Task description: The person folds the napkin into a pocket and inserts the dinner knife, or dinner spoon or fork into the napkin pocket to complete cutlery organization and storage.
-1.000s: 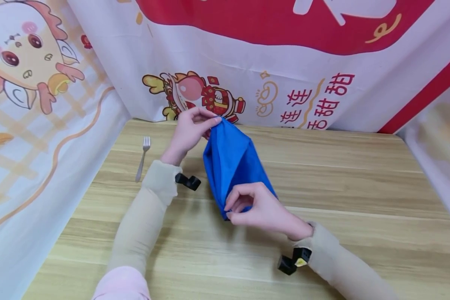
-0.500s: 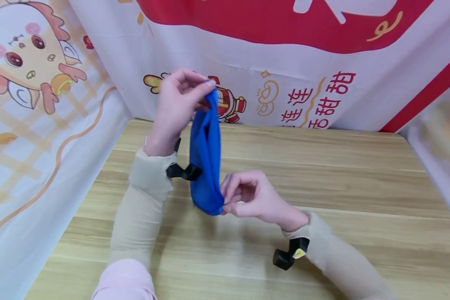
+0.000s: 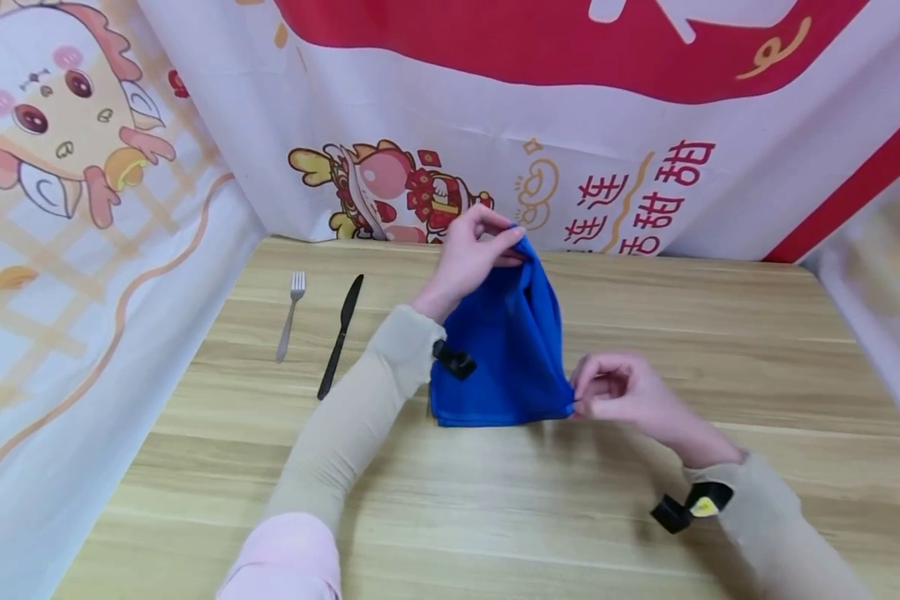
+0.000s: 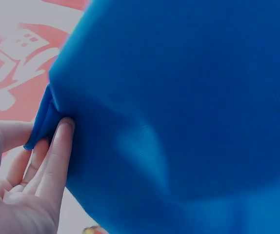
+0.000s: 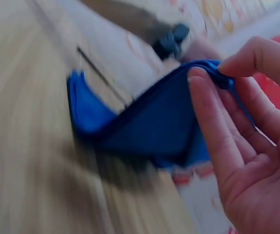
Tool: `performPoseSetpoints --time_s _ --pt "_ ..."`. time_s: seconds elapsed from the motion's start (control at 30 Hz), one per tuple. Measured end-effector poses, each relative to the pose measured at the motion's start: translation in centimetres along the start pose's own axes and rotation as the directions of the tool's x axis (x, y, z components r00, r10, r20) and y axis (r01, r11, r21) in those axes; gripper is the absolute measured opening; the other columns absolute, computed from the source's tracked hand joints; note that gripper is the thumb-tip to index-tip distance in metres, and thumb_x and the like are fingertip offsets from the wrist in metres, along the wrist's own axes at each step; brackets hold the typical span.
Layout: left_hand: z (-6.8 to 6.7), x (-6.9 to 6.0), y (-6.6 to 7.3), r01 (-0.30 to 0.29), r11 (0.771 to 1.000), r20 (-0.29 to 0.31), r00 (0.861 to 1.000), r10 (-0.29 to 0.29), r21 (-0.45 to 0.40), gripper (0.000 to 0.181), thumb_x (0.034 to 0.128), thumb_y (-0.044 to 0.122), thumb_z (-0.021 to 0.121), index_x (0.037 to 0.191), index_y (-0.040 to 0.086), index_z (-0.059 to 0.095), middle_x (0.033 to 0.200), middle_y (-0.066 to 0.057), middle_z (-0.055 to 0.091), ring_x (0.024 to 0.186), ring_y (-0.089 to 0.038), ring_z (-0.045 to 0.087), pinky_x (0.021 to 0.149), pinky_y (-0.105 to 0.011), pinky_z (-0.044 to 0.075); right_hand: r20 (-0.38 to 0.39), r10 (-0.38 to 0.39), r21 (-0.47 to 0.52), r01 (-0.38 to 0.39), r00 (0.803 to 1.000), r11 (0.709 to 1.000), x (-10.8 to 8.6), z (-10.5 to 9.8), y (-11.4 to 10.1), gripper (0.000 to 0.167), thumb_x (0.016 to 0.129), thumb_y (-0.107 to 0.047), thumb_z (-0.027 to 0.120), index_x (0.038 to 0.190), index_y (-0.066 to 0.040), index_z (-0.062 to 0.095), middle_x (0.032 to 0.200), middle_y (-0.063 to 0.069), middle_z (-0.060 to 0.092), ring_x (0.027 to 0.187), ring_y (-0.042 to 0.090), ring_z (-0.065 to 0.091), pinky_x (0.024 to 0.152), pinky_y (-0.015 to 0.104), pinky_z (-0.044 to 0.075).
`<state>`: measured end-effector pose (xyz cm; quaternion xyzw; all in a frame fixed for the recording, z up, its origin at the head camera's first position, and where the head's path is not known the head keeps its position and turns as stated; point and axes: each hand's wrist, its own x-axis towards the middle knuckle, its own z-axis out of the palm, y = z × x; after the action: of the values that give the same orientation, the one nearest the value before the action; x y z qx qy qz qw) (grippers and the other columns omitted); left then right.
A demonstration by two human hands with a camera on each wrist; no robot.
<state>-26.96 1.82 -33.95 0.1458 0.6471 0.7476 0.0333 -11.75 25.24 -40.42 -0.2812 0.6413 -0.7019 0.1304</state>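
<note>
A blue cloth point(image 3: 487, 358), folded in layers, hangs between my two hands above the wooden table. My left hand point(image 3: 468, 254) pinches its upper far corner between thumb and fingers; the left wrist view shows the cloth point(image 4: 193, 107) filling most of the frame beside that hand point(image 4: 28, 170). Lower and to the right, my right hand point(image 3: 630, 400) pinches the near right corner. In the right wrist view the layered edge of the cloth point(image 5: 154, 117) runs into the grip of the right hand point(image 5: 247, 131). The cloth's lower left edge is close to the tabletop; contact is unclear.
A fork point(image 3: 291, 317) and a black knife point(image 3: 341, 337) lie side by side on the wooden table point(image 3: 450, 517), left of the cloth. Printed white and red fabric point(image 3: 420, 92) stands along the table's back and sides.
Both hands have moved right with the cloth. The left hand rose, then came down. The cloth has swung from narrow and edge-on to spread wider, and the knife is now in sight.
</note>
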Motion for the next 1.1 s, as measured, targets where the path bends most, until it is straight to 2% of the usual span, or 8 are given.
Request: performPoseSetpoints --time_s 0.17,0.37,0.53,0.67,0.87,1.0,1.1 --pt "2.7 0.8 -2.1 0.041 0.999 0.033 0.999 -0.041 0.017 0.015 0.0951 -0.001 0.07 0.106 -0.004 0.06 0.1 -0.016 0.063 0.079 -0.029 0.072 0.073 -0.036 0.061 -0.051 0.093 -0.129 -0.099 0.994 0.987 -2.7 -3.1 0.5 0.016 0.085 0.019 0.061 0.09 0.004 0.064 0.087 0.013 0.067 0.078 0.017 0.07 0.071 0.037 0.061" --pt "5.0 1.2 -5.4 0.125 0.99 0.069 0.989 -0.13 0.066 0.016 0.0966 0.003 0.07 0.108 0.0 0.059 0.103 -0.013 0.061 0.083 -0.027 0.072 0.075 -0.031 0.06 -0.127 0.194 -0.293 -0.224 0.973 0.929 -4.8 -5.1 1.4 0.009 0.088 0.011 0.07 0.091 0.003 0.067 0.085 0.014 0.071 0.075 0.018 0.069 0.068 0.027 0.058" --pt "6.5 1.1 -8.2 0.163 0.986 0.055 0.985 -0.165 0.044 0.015 0.096 0.002 0.07 0.106 0.0 0.059 0.099 -0.013 0.062 0.081 -0.025 0.072 0.074 -0.029 0.06 -0.179 0.289 -0.329 -0.334 0.94 0.883 -5.6 -5.6 2.2 0.008 0.089 0.003 0.074 0.092 0.005 0.067 0.087 0.014 0.072 0.076 0.019 0.069 0.065 0.031 0.059" --pt "7.5 1.1 -9.8 0.165 0.985 0.04 0.985 -0.167 0.05 0.013 0.0955 0.002 0.071 0.103 0.001 0.06 0.097 -0.011 0.062 0.08 -0.023 0.072 0.074 -0.029 0.059 -0.207 0.349 -0.324 -0.401 0.914 0.857 -5.8 -5.8 2.2 0.011 0.091 -0.001 0.074 0.094 0.006 0.066 0.088 0.016 0.071 0.074 0.021 0.068 0.065 0.033 0.059" --pt "8.8 0.9 -11.0 0.172 0.98 0.039 0.984 -0.176 0.101 0.013 0.0951 0.001 0.071 0.103 0.001 0.061 0.095 -0.009 0.062 0.078 -0.022 0.072 0.072 -0.027 0.059 -0.212 0.416 -0.32 -0.465 0.884 0.825 -6.2 -6.1 1.9 0.015 0.093 -0.003 0.072 0.096 0.009 0.063 0.087 0.017 0.07 0.073 0.022 0.068 0.068 0.033 0.06" --pt "8.8 0.8 -11.3 0.158 0.957 0.101 0.977 -0.188 0.244 0.026 0.0966 0.01 0.072 0.119 0.002 0.064 0.099 -0.002 0.069 0.084 -0.013 0.07 0.074 -0.023 0.057 -0.224 0.434 -0.324 -0.487 0.872 0.811 -6.5 -6.4 1.9 0.016 0.094 -0.004 0.072 0.096 0.009 0.062 0.085 0.016 0.071 0.071 0.02 0.067 0.066 0.031 0.059" --pt "8.0 0.8 -11.3 0.139 0.936 0.142 0.971 -0.193 0.323 0.037 0.0972 0.019 0.073 0.131 0.006 0.064 0.104 0.003 0.072 0.09 -0.008 0.068 0.076 -0.022 0.055 -0.231 0.467 -0.317 -0.519 0.854 0.794 -6.6 -6.8 1.8 0.017 0.096 -0.006 0.069 0.099 0.009 0.062 0.086 0.016 0.071 0.072 0.021 0.067 0.068 0.032 0.059"
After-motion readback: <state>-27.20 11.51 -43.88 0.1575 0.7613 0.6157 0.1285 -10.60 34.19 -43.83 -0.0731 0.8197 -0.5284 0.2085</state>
